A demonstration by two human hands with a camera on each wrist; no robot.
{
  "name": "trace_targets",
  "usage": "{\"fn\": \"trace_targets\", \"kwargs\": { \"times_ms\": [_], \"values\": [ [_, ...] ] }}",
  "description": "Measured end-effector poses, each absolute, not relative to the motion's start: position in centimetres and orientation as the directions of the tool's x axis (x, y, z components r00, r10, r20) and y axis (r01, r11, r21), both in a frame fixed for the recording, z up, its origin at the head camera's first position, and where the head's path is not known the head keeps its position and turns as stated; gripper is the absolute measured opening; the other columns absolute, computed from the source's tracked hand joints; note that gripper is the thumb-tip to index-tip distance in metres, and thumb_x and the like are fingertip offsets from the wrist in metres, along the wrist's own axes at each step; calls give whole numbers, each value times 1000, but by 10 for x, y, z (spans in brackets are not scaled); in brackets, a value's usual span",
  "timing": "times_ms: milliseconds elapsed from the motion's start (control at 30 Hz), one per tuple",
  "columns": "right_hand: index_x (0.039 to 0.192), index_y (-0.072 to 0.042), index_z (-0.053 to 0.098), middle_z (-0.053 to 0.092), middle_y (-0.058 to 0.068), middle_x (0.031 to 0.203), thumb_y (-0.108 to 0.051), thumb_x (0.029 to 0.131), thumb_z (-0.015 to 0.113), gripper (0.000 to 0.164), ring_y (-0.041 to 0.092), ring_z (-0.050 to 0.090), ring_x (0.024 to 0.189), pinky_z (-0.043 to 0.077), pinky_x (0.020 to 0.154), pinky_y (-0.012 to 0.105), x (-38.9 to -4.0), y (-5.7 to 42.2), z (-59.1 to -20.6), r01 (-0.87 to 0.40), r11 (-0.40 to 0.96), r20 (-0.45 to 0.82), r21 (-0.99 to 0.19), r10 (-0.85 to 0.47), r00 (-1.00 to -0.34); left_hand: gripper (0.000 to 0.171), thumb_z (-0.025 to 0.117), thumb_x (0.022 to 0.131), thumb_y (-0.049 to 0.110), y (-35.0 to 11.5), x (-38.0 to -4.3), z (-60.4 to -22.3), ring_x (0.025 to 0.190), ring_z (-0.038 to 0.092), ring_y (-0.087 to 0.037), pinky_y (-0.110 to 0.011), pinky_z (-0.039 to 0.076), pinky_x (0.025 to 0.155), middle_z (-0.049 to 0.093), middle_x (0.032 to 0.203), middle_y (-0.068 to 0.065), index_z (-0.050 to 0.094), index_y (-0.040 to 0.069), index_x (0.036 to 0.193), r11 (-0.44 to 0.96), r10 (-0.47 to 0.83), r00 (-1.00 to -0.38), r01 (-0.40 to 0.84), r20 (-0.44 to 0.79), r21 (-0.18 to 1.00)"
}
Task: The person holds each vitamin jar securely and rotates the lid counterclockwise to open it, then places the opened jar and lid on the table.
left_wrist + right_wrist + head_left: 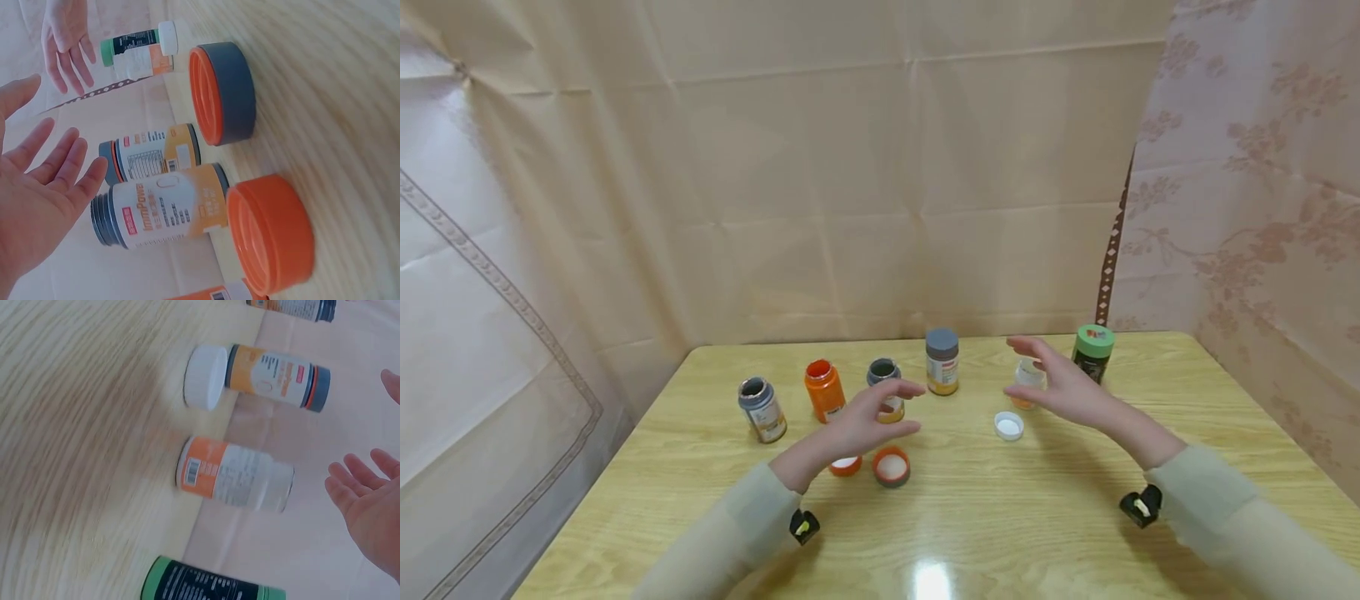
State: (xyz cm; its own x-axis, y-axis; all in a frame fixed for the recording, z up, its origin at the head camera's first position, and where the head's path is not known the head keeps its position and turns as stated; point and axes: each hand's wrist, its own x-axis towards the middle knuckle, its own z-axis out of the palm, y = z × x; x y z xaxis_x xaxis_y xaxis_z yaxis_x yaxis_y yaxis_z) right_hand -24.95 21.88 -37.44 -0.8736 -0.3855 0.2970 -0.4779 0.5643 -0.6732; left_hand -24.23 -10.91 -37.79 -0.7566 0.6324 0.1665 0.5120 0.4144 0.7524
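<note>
Fingers spread and holding nothing, my left hand [868, 421] hovers in front of an open grey-necked bottle [159, 209], partly hiding it in the head view. Below that hand lie an orange lid [281, 231] and a grey lid with an orange inside [892, 468], both inner side up. My right hand [1063, 385] is raised with thumb and fingers apart, also holding nothing. It overlaps an open white bottle with an orange label [219, 472] in the head view. A white cap [1008, 426] lies upturned in front of that bottle.
An open grey bottle [762, 410] and an open orange bottle [824, 390] stand on the left of the wooden table [970, 517]. A capped grey bottle [942, 361] stands at the back middle. Behind the right hand is a green-lidded black bottle [1093, 350]. Curtains [850, 167] hang around the table.
</note>
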Motion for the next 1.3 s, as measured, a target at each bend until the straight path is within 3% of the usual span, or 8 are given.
{"fn": "trace_targets", "kwargs": {
  "times_ms": [167, 500, 800, 1100, 1300],
  "values": [
    [145, 2, 31, 38, 26, 145, -23, 89, 73, 74, 43, 37, 131, 30, 105, 58, -256, 208, -379, -484, 559, 293, -674, -399, -869, 46, 70, 92, 22, -118, -237, -376, 123, 49, -31, -48, 42, 99, 55, 134, -6, 53, 11, 134, 404, 607, -781, 463, 148, 789],
    [146, 7, 24, 32, 29, 147, -21, 90, 72, 79, 45, 34, 132, 31, 105, 57, -268, 178, -388, -466, 560, 267, -684, -403, -876, 47, 72, 90, 21, -139, -231, -382, 123, 49, -30, -47, 43, 97, 56, 131, -3, 54, 15, 133, 469, 502, -853, 407, 142, 784],
    [147, 7, 20, 32, 30, 146, -20, 89, 73, 84, 48, 36, 131, 32, 104, 58, -282, 155, -402, -432, 532, 247, -728, -384, -890, 50, 72, 90, 19, -157, -224, -390, 123, 48, -30, -50, 42, 97, 55, 133, -1, 52, 12, 135, 443, 471, -865, 400, 171, 803],
    [149, 7, 11, 29, 34, 146, -18, 90, 71, 88, 51, 36, 129, 34, 102, 59, -299, 143, -415, -324, 519, 159, -791, -338, -928, 51, 72, 90, 25, -172, -216, -396, 122, 48, -33, -51, 42, 98, 56, 131, -9, 51, 10, 134, 435, 423, -890, 363, 169, 824],
    [147, 7, 17, 34, 33, 143, -20, 90, 71, 83, 48, 41, 127, 37, 102, 55, -313, 138, -423, -253, 477, 121, -842, -288, -950, 47, 71, 91, 22, -181, -213, -400, 122, 49, -34, -50, 42, 98, 56, 130, -10, 52, 10, 133, 438, 391, -904, 349, 174, 829]
  ]
}}
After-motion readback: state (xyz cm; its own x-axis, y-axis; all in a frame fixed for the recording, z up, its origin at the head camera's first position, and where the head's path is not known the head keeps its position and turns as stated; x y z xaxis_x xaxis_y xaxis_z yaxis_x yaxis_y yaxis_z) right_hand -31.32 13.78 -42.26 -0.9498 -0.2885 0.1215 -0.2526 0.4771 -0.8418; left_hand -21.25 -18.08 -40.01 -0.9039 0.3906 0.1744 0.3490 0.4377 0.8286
